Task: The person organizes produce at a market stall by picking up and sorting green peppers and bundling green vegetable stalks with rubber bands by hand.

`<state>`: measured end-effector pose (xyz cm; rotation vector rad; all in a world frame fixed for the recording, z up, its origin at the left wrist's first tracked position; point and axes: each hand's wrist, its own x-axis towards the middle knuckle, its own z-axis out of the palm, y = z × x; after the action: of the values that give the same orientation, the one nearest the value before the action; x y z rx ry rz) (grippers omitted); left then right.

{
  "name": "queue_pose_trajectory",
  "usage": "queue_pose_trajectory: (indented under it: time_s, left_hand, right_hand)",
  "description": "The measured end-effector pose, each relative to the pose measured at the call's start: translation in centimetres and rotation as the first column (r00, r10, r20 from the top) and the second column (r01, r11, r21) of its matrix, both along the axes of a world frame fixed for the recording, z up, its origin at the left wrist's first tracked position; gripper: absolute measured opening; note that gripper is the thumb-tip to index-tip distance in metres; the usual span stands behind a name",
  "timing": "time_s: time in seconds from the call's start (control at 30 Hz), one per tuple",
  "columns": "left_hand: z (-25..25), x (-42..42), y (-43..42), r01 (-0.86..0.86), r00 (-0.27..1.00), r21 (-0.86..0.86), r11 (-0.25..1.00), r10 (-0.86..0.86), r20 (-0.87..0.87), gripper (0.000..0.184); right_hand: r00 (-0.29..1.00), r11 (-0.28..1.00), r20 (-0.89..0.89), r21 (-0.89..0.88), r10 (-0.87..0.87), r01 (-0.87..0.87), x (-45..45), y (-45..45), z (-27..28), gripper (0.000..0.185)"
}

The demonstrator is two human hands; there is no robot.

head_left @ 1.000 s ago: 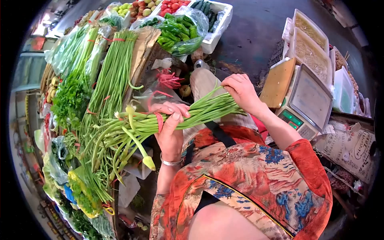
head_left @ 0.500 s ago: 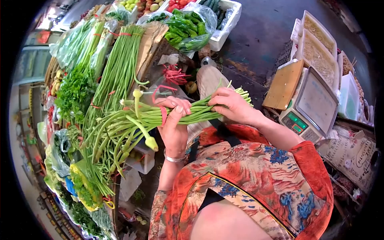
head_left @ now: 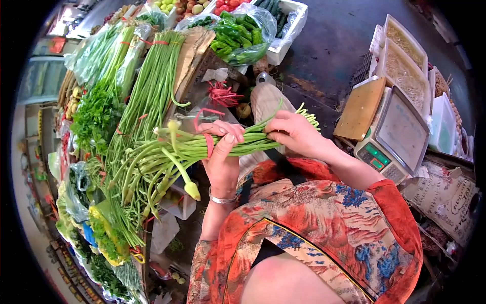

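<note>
A bunch of garlic scapes lies crosswise in front of me, pale buds at its left and cut stem ends at its right. My left hand is closed around the bunch beside a red band, thumb on top. A loose loop of the red band sticks up above the fingers. My right hand is closed on the stems near the cut ends, its fingertips pinching at the upper edge of the bunch. One thin stem curls up beside it.
Bundled long beans, parsley and bagged green peppers fill the stall on the left. Red ties lie beyond the bunch. A scale stands right, beside a wooden board and white trays.
My right hand's fingers have shifted slightly at the stems, and the thin stem near them has moved. The left hand keeps its hold on the bunch.
</note>
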<state>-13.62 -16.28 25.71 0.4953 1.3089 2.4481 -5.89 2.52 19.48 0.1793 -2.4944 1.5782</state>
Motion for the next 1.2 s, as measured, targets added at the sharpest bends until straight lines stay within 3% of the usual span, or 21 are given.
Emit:
queue_pose_trajectory:
  time_s: [0.07, 0.13, 0.2, 0.23, 0.3, 0.4, 0.53, 0.67, 0.77, 0.83, 0.93, 1.0, 1.07, 1.13, 1.17, 1.2]
  left_hand:
    - [0.2, 0.2, -0.1, -0.02, 1.0, -0.021, 1.0, 0.02, 0.006, 0.018]
    - [0.0, 0.1, -0.3, -0.02, 1.0, -0.01, 1.0, 0.021, 0.015, 0.018]
    - [-0.2, 0.2, -0.3, -0.041, 0.999, -0.021, 0.999, 0.042, 0.011, 0.018]
    - [-0.1, 0.1, -0.3, -0.043, 0.999, -0.019, 0.999, 0.043, 0.014, 0.018]
    - [0.1, 0.0, -0.3, -0.063, 0.998, -0.036, 0.997, 0.063, -0.005, 0.017]
    - [0.1, 0.1, -0.3, -0.063, 0.998, -0.066, 0.996, 0.064, 0.012, 0.016]
    - [-0.1, 0.1, -0.1, -0.061, 0.998, -0.081, 0.995, 0.061, -0.001, 0.016]
    - [-0.2, 0.1, 0.0, -0.067, 0.998, -0.053, 0.996, 0.067, -0.001, 0.017]
    - [-0.3, 0.2, 0.0, -0.055, 0.998, -0.052, 0.997, 0.054, -0.013, 0.018]
    - [-0.3, 0.2, 0.0, -0.057, 0.998, -0.049, 0.997, 0.055, -0.026, 0.018]
    - [-0.3, 0.4, 0.0, -0.056, 0.998, -0.05, 0.997, 0.056, -0.006, 0.019]
    - [-0.4, 0.5, 0.2, -0.058, 0.998, -0.042, 0.997, 0.058, -0.003, 0.019]
    - [0.2, 0.9, 0.5, -0.045, 0.999, -0.058, 0.997, 0.044, -0.017, 0.018]
    - [0.6, 1.5, 0.4, -0.012, 1.0, -0.106, 0.994, 0.011, -0.007, 0.02]
    - [0.8, 1.7, 0.5, -0.017, 1.0, -0.117, 0.993, 0.014, -0.027, 0.022]
    - [0.8, 1.8, 0.4, -0.01, 1.0, -0.119, 0.993, 0.007, -0.026, 0.022]
  right_hand:
    - [0.996, 0.997, 0.05, 0.035, 0.07, -0.072, -0.2, -0.1, 0.4, 0.014]
    - [0.997, 0.996, -0.027, 0.061, 0.073, -0.071, -0.4, 0.0, 0.1, 0.014]
    - [0.988, 0.979, -0.153, 0.201, -0.004, 0.035, -0.6, 0.1, 0.0, 0.012]
    - [0.989, 0.979, -0.15, 0.203, -0.003, 0.033, -0.4, 0.2, 0.1, 0.012]
    - [0.993, 0.995, -0.072, 0.003, -0.097, 0.097, 0.1, 0.7, 0.6, 0.012]
    - [0.988, 0.992, -0.094, -0.02, -0.125, 0.123, 0.5, 2.0, 2.5, 0.013]
    - [0.991, 0.969, -0.079, 0.212, -0.109, 0.124, 0.3, 4.4, 3.4, 0.016]
    - [1.0, 0.974, 0.0, 0.225, 0.027, -0.026, 0.3, 3.8, 1.3, 0.019]
    - [0.995, 0.975, -0.071, 0.205, -0.071, 0.084, 0.3, 2.2, 0.5, 0.022]
    - [0.99, 0.995, 0.091, -0.001, -0.104, 0.104, 0.1, 2.0, 0.3, 0.033]
    - [0.993, 0.99, -0.071, -0.106, -0.098, 0.09, 0.1, 1.0, 1.4, 0.048]
    - [0.994, 1.0, -0.113, -0.012, 0.006, -0.007, -0.1, -0.1, 2.5, 0.072]
    - [0.985, 0.993, -0.127, 0.029, 0.115, -0.112, -0.9, -1.7, 3.5, 0.082]
    - [0.979, 0.995, -0.182, -0.001, 0.096, -0.098, -1.6, -3.5, 2.3, 0.086]
    - [0.99, 0.993, -0.091, 0.054, 0.108, -0.104, -1.8, -3.7, 2.1, 0.073]
    - [0.991, 0.994, -0.09, 0.052, 0.101, -0.097, -1.7, -3.8, 1.4, 0.073]
